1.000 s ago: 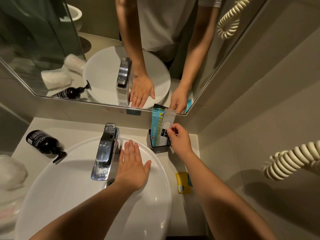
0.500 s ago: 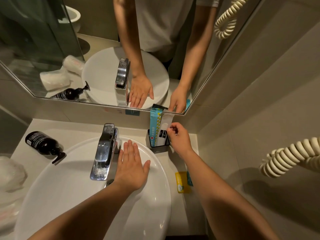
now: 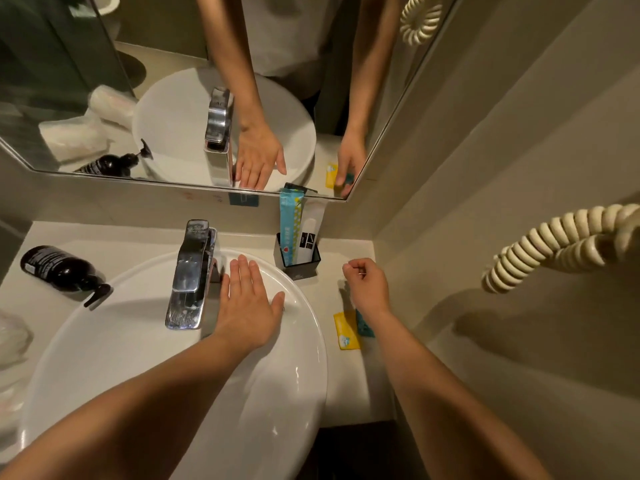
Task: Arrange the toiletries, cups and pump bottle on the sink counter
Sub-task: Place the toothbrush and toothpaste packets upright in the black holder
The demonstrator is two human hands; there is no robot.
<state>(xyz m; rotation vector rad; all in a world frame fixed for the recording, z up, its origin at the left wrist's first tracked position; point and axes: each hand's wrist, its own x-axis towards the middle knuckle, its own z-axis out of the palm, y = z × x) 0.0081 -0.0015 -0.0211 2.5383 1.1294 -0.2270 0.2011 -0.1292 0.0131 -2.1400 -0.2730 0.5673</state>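
Left hand [image 3: 250, 306] flat on basin [image 3: 104, 344]; right hand [image 3: 366, 285] curled, empty, near holder [image 3: 300, 265]

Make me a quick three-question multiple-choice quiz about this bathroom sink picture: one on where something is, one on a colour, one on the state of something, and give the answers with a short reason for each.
1. Where does the black holder with the upright packets stand?
A. On the counter between the basin and the corner of the walls
B. Inside the basin
C. Left of the faucet

2. What colour is the flat sachet lying by the right forearm?
A. Red
B. Yellow
C. White

3. How is the dark pump bottle placed?
A. Upright
B. Hanging on the wall
C. Lying on its side

Answers:
1 A, the holder sits on the counter, right of the faucet and outside the basin.
2 B, the sachet is plainly yellow.
3 C, the bottle lies flat, pump pointing toward the basin.
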